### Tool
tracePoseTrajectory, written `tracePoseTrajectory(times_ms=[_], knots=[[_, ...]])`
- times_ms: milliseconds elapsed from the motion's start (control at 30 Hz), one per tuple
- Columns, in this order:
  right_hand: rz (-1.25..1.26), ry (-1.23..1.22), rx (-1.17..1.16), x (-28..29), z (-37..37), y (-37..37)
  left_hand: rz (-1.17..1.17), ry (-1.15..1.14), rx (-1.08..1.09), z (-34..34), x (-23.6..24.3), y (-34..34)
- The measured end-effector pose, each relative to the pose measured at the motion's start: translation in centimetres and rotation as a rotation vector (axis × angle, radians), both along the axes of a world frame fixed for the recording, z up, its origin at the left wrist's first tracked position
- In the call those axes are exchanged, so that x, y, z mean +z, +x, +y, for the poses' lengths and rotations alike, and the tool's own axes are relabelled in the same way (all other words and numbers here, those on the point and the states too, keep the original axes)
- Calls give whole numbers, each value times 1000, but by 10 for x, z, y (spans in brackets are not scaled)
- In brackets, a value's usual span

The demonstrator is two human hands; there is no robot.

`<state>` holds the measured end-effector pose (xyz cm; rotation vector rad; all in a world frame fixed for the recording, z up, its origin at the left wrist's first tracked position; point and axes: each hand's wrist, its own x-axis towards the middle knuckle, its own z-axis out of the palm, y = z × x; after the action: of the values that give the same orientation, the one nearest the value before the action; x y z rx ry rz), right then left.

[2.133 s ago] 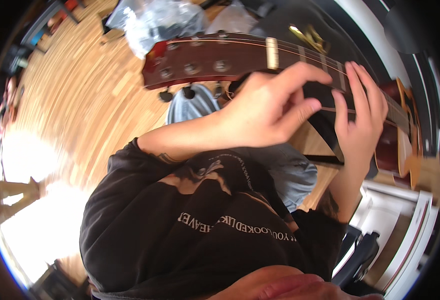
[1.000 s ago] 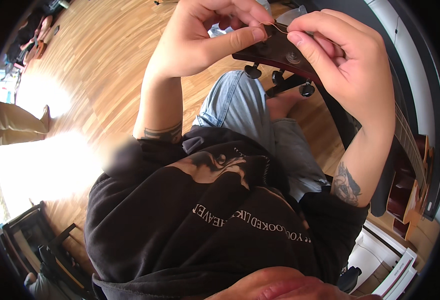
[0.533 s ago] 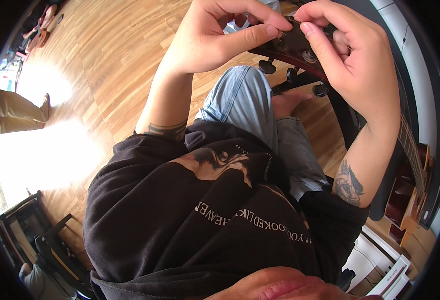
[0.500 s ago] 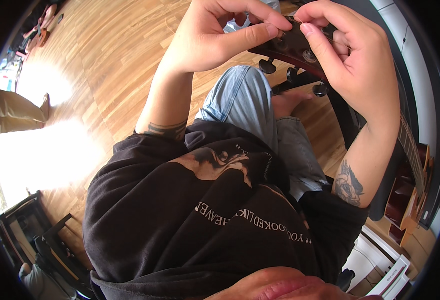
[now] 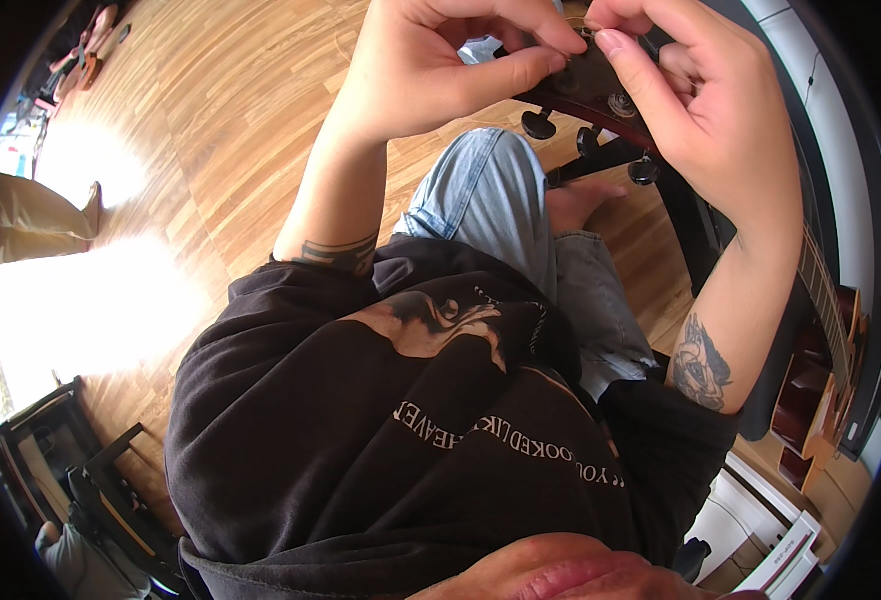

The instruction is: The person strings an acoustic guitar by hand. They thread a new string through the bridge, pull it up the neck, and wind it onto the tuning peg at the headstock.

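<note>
At the top of the head view, both hands work at the dark red-brown guitar headstock [image 5: 590, 100], whose black tuning pegs [image 5: 538, 124] hang along its near edge. My left hand [image 5: 430, 75] has thumb and index tips pinched close together at a thin string [image 5: 594, 28] above the headstock. My right hand [image 5: 705, 115] pinches that string with thumb and forefinger just to the right, its other fingers curled. The exact contact at the fingertips is small and partly hidden. The guitar neck [image 5: 822, 285] runs down the right side, partly behind my right arm.
My jeans-covered knee [image 5: 485, 170] is below the headstock. Another person's trousered leg [image 5: 30, 215] stands at the left. A black chair [image 5: 55, 440] is lower left, a second person with a guitar [image 5: 85, 72] is far upper left, and white furniture [image 5: 760, 530] is lower right.
From lying over the horizontal neck two seconds ago, my hands have moved up to the headstock, now angled, pinching the string. Over the last second they have shifted slightly up and right.
</note>
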<state>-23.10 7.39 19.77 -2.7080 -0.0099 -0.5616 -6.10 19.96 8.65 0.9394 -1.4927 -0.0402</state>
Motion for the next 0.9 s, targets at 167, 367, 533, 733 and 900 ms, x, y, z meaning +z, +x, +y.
tracePoseTrajectory(times_ms=[167, 367, 533, 733, 900], knots=[[-106, -99, 85, -3, 5, 2, 131, 106, 95, 12, 2, -19], [-29, -23, 87, -10, -11, 12, 248, 136, 43, 13, -2, -22], [-43, -25, 97, -10, -10, 12, 247, 137, 30, 12, -5, -20], [-51, -130, 26, -6, 2, 6, 205, 143, 58, 10, -3, -21], [-73, -148, -80, -2, 10, -2, 149, 108, 110, 6, -2, -21]])
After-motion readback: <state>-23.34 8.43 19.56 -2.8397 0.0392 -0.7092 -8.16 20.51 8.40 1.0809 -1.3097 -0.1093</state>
